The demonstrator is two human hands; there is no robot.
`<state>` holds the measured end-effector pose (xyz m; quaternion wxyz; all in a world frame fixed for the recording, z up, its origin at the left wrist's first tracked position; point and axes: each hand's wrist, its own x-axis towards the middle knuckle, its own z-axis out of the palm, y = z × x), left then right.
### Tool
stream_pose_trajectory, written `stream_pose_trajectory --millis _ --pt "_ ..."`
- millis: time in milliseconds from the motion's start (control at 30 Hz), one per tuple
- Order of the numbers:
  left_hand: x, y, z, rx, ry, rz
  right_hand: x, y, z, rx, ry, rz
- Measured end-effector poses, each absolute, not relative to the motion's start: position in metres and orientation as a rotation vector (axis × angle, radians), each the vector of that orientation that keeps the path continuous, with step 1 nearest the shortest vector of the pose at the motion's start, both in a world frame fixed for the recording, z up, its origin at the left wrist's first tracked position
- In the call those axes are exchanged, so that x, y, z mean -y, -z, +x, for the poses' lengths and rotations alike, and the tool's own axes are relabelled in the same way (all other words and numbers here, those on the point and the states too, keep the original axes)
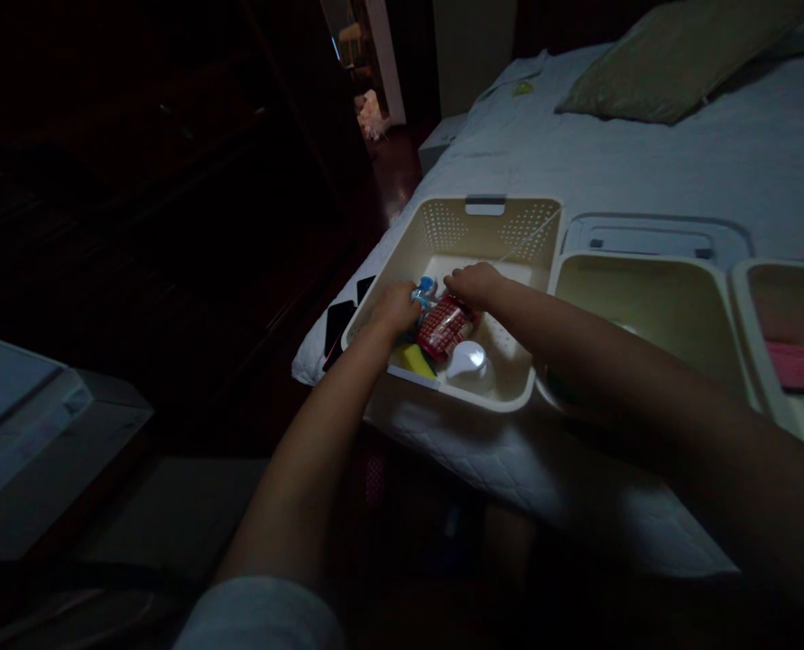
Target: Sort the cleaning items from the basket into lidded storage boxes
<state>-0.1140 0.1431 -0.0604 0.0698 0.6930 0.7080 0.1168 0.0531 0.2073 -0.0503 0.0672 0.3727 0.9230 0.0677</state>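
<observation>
The cream basket (486, 233) sits at the corner of the white bed (503, 149), with its near end right by the bed's edge; its top is open, and there is room between the hands and its far wall, which has lots of little holes; a cream tub (645, 287) stands close on the right, so that side is tight. The red packet (446, 327) lies in the basket's near half; it is shiny, with rows of pale marks; a yellow sponge (416, 360) and a white bottle (469, 363) are just beside it. The left hand (396, 309) is curled at a blue thing (424, 287); the right hand (477, 284) bends over the packet's far end; I cannot tell if either hand is gripping.
</observation>
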Motion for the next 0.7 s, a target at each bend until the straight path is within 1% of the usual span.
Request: stream_pose_trajectory --millis 300,400,500,533,633,700 --pt "-0.141 0.058 -0.11 -2.131 -0.363 2.021 -0.196 0.037 0.054 -2.936 -0.244 1.399" --pt "-0.143 0.061 -0.109 -2.12 -0.393 2.013 -0.193 0.026 0.056 -3.077 -0.15 1.59" --pt "-0.145 0.063 -0.108 -2.088 -0.445 2.037 -0.191 0.006 0.062 -3.354 0.076 1.799" --pt "-0.146 0.063 -0.107 -2.08 -0.474 2.047 -0.19 -0.003 0.065 -3.432 0.097 1.827" --pt "-0.147 0.057 -0.104 -2.061 -0.624 2.083 -0.187 -0.032 0.076 -3.546 -0.027 1.86" --pt "-0.146 0.05 -0.1 -2.012 -0.757 2.143 -0.185 -0.05 0.084 -3.595 -0.013 1.846"
